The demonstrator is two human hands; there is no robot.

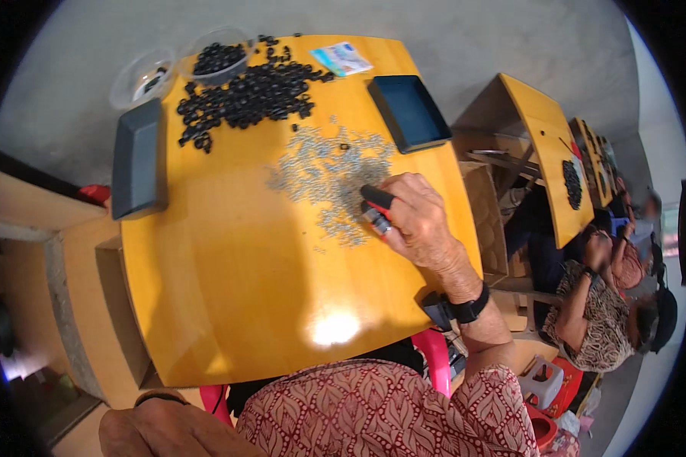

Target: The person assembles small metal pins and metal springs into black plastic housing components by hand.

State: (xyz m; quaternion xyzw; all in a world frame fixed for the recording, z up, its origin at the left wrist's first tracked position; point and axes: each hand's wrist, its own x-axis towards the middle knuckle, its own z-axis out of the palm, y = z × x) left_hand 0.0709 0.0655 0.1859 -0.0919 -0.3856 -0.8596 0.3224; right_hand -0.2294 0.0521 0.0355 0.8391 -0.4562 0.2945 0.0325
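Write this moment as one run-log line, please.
right hand: holds red-black tool over grey screws | left hand: off table, empty | black rings: untouched

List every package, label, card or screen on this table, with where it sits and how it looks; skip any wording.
Printed card: far edge of the yellow table, right of the black ring pile; flat rectangle, light blue and white with a small orange patch.
No screens or sealed packages show; the two dark trays are plain and unlabelled.

Glossy yellow wooden table (229, 282), dull grey metal screws (324, 179), matt black rubbery rings (248, 91)
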